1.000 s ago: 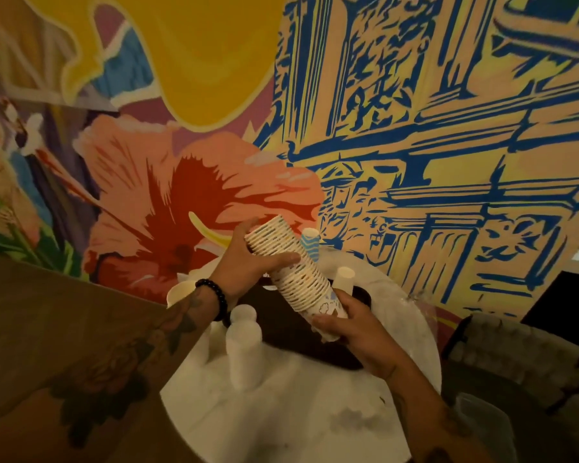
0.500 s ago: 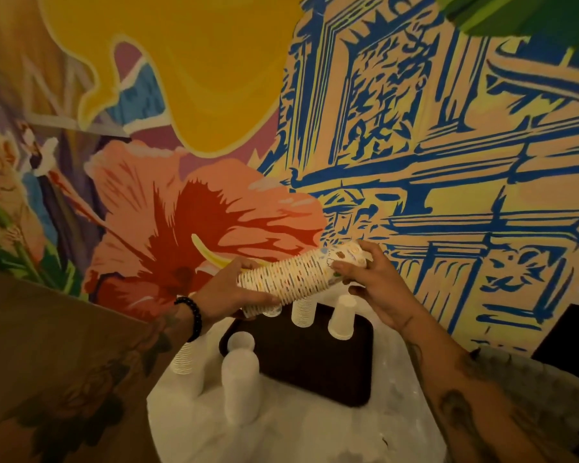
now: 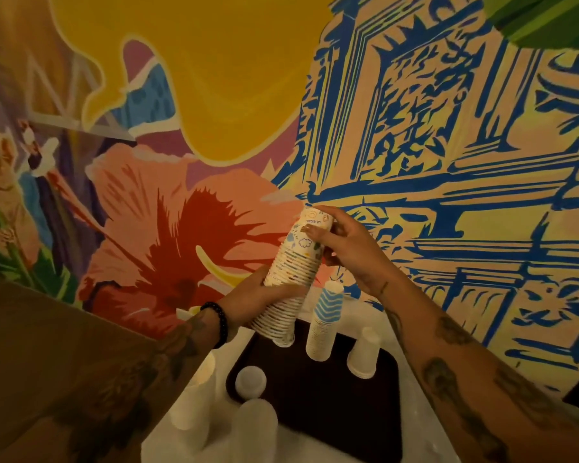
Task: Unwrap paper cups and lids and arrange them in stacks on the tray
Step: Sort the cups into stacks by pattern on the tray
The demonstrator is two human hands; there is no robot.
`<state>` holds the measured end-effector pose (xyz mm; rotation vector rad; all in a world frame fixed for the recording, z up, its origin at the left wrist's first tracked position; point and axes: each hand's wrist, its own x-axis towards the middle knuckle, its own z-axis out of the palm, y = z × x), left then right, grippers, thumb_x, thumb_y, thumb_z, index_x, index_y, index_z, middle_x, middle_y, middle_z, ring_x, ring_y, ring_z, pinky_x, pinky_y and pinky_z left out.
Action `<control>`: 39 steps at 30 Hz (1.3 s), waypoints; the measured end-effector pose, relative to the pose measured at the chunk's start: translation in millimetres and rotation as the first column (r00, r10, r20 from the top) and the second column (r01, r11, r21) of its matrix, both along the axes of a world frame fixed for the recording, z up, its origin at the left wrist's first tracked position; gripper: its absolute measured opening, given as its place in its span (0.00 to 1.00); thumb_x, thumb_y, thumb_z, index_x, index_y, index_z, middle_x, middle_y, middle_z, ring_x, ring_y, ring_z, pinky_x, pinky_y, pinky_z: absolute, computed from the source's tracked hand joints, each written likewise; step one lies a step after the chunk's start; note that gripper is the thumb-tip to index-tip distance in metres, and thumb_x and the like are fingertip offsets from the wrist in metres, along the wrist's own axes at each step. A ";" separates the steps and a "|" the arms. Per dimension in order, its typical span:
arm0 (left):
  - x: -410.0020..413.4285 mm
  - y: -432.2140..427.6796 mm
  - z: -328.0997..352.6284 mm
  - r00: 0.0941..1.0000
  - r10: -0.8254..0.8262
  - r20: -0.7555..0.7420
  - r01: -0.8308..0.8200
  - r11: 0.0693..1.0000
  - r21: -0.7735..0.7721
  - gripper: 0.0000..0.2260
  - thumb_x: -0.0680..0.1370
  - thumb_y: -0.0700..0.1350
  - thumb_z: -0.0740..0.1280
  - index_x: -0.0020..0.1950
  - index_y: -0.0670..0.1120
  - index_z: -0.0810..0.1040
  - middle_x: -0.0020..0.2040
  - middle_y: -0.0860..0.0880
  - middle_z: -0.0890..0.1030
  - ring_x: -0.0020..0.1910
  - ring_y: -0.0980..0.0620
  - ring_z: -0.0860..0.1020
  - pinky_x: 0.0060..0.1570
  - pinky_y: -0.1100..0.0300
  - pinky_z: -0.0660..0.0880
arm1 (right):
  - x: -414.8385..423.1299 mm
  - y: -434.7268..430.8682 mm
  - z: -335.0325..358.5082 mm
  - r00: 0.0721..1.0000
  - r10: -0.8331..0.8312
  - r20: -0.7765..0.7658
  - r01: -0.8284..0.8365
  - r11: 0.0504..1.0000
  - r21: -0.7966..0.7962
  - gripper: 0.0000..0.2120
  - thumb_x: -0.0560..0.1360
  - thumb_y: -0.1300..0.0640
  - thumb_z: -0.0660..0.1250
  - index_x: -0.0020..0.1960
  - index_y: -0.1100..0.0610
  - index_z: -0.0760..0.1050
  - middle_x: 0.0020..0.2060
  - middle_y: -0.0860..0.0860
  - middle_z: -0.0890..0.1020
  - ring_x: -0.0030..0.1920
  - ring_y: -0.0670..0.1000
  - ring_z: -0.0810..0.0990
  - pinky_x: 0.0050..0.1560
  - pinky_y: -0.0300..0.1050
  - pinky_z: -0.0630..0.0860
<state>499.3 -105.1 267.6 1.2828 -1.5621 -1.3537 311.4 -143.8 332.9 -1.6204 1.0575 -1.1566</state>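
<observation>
— Where's the stack of printed paper cups (image 3: 295, 259)?
— Nearly upright, top leaning right, lower end at the far-left corner of the tray (image 3: 331, 396).
— And the hands?
— Left hand (image 3: 264, 302): fingers wrapped round its lower half. Right hand (image 3: 345, 248): forearm raised, fingers pinching the top.

You'll find no writing here that can be read. The top cup of the printed cup stack (image 3: 293, 259) carries a short line of marks below its base, too blurred to make out; around it are only drawings. The mural (image 3: 415, 128) shows pictures alone.
</observation>
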 end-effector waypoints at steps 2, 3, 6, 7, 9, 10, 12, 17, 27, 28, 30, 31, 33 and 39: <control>13.9 -24.9 2.8 0.998 0.015 -0.063 -0.012 0.999 0.051 0.14 0.76 0.63 0.65 0.56 0.56 0.77 0.47 0.57 0.85 0.45 0.58 0.83 0.41 0.62 0.77 | 12.7 -21.3 -1.9 1.000 0.003 0.005 -0.003 1.000 0.003 0.17 0.77 0.54 0.73 0.64 0.44 0.77 0.52 0.56 0.84 0.41 0.53 0.74 0.35 0.45 0.71; 21.1 -37.8 4.6 0.997 0.027 -0.073 -0.023 0.998 0.056 0.17 0.76 0.65 0.62 0.54 0.56 0.79 0.44 0.57 0.86 0.44 0.57 0.84 0.40 0.63 0.77 | 19.6 -32.2 -3.0 1.000 0.007 0.008 -0.007 1.000 0.003 0.17 0.76 0.54 0.73 0.63 0.42 0.78 0.54 0.57 0.83 0.42 0.54 0.74 0.35 0.45 0.71; 47.2 -79.4 1.6 0.998 0.029 -0.062 -0.026 0.998 0.054 0.23 0.72 0.69 0.63 0.56 0.55 0.80 0.45 0.56 0.86 0.47 0.54 0.84 0.45 0.58 0.77 | 43.4 -64.6 -7.1 1.000 -0.010 0.003 0.010 1.000 0.002 0.15 0.77 0.54 0.73 0.58 0.36 0.79 0.55 0.56 0.83 0.45 0.55 0.76 0.37 0.47 0.72; 56.4 -93.2 -0.4 0.998 0.019 -0.062 -0.015 0.998 0.065 0.24 0.71 0.70 0.63 0.56 0.55 0.80 0.47 0.56 0.86 0.48 0.53 0.84 0.48 0.56 0.78 | 51.9 -75.4 -9.0 1.000 -0.021 -0.002 0.021 1.000 0.004 0.15 0.77 0.54 0.73 0.58 0.36 0.78 0.55 0.56 0.83 0.45 0.55 0.76 0.38 0.48 0.72; 76.4 -123.1 -6.5 0.998 -0.003 -0.057 0.007 0.997 0.073 0.25 0.69 0.71 0.64 0.57 0.56 0.81 0.48 0.54 0.86 0.49 0.50 0.84 0.55 0.51 0.79 | 68.3 -97.1 -13.8 0.998 -0.062 -0.024 0.062 0.998 0.010 0.14 0.77 0.55 0.72 0.59 0.39 0.77 0.54 0.55 0.84 0.44 0.54 0.76 0.37 0.46 0.72; 85.6 -137.1 -10.0 0.999 -0.012 -0.041 0.015 0.997 0.074 0.26 0.68 0.71 0.64 0.57 0.56 0.81 0.49 0.54 0.86 0.49 0.50 0.85 0.57 0.48 0.79 | 76.5 -107.9 -16.6 0.995 -0.097 -0.038 0.098 0.995 0.010 0.13 0.77 0.54 0.72 0.59 0.41 0.78 0.52 0.53 0.85 0.43 0.52 0.76 0.36 0.44 0.72; 103.0 -163.8 -20.5 1.000 -0.016 0.002 0.016 0.998 0.068 0.27 0.67 0.72 0.65 0.55 0.54 0.82 0.47 0.52 0.87 0.48 0.49 0.85 0.58 0.46 0.79 | 92.6 -127.1 -22.2 0.980 -0.191 -0.060 0.193 0.981 0.015 0.07 0.78 0.52 0.71 0.55 0.46 0.79 0.49 0.52 0.84 0.41 0.49 0.78 0.35 0.40 0.73; 129.5 -215.1 -59.4 0.995 -0.040 0.094 0.036 0.998 0.052 0.30 0.62 0.77 0.67 0.51 0.56 0.81 0.46 0.54 0.86 0.45 0.51 0.85 0.52 0.49 0.81 | 116.5 -166.2 -50.2 0.935 -0.335 -0.120 0.345 0.936 0.073 0.07 0.77 0.54 0.73 0.47 0.56 0.76 0.47 0.51 0.82 0.36 0.42 0.78 0.29 0.31 0.72; 134.0 -244.6 -139.2 0.990 -0.096 0.103 0.076 0.980 0.184 0.30 0.61 0.76 0.70 0.53 0.57 0.81 0.48 0.55 0.85 0.45 0.53 0.84 0.51 0.52 0.80 | 95.8 -189.3 -118.8 0.815 -0.550 -0.182 0.572 0.814 0.104 0.08 0.77 0.52 0.73 0.49 0.54 0.76 0.53 0.54 0.81 0.42 0.48 0.78 0.31 0.33 0.72; 136.4 -244.9 -147.1 0.990 -0.083 0.113 0.059 0.979 0.197 0.33 0.59 0.77 0.68 0.54 0.57 0.82 0.48 0.55 0.85 0.46 0.52 0.84 0.51 0.51 0.80 | 88.9 -190.2 -121.9 0.778 -0.602 -0.178 0.621 0.780 0.078 0.08 0.77 0.50 0.73 0.50 0.53 0.77 0.54 0.52 0.81 0.44 0.50 0.79 0.35 0.35 0.73; 142.8 -246.0 -161.4 0.992 -0.054 0.115 0.026 0.973 0.231 0.36 0.58 0.77 0.66 0.56 0.56 0.82 0.49 0.54 0.86 0.46 0.51 0.84 0.52 0.51 0.80 | 78.1 -188.4 -129.2 0.712 -0.663 -0.229 0.685 0.728 0.024 0.11 0.76 0.48 0.73 0.53 0.52 0.77 0.52 0.46 0.80 0.49 0.47 0.79 0.42 0.36 0.73; 146.4 -245.7 -167.2 0.994 -0.042 0.105 0.014 0.967 0.254 0.37 0.57 0.77 0.67 0.57 0.55 0.82 0.49 0.54 0.86 0.46 0.50 0.84 0.52 0.50 0.80 | 75.6 -185.7 -134.2 0.689 -0.664 -0.290 0.694 0.720 0.000 0.12 0.76 0.49 0.73 0.54 0.54 0.76 0.51 0.44 0.78 0.49 0.43 0.77 0.43 0.34 0.71; 152.5 -243.8 -177.5 0.997 -0.029 0.076 0.006 0.957 0.291 0.35 0.59 0.76 0.69 0.57 0.55 0.82 0.48 0.54 0.86 0.47 0.50 0.85 0.54 0.48 0.80 | 74.6 -180.8 -151.7 0.658 -0.611 -0.439 0.676 0.737 -0.012 0.15 0.75 0.50 0.73 0.57 0.55 0.75 0.48 0.43 0.77 0.47 0.41 0.76 0.44 0.38 0.71; 168.1 -238.0 -187.3 0.998 -0.021 0.059 0.002 0.952 0.306 0.28 0.62 0.75 0.69 0.52 0.58 0.81 0.43 0.58 0.86 0.44 0.54 0.85 0.42 0.57 0.77 | 82.0 -173.0 -212.8 0.604 -0.411 -0.683 0.622 0.779 0.082 0.15 0.76 0.45 0.70 0.56 0.51 0.72 0.52 0.50 0.80 0.52 0.55 0.79 0.53 0.57 0.78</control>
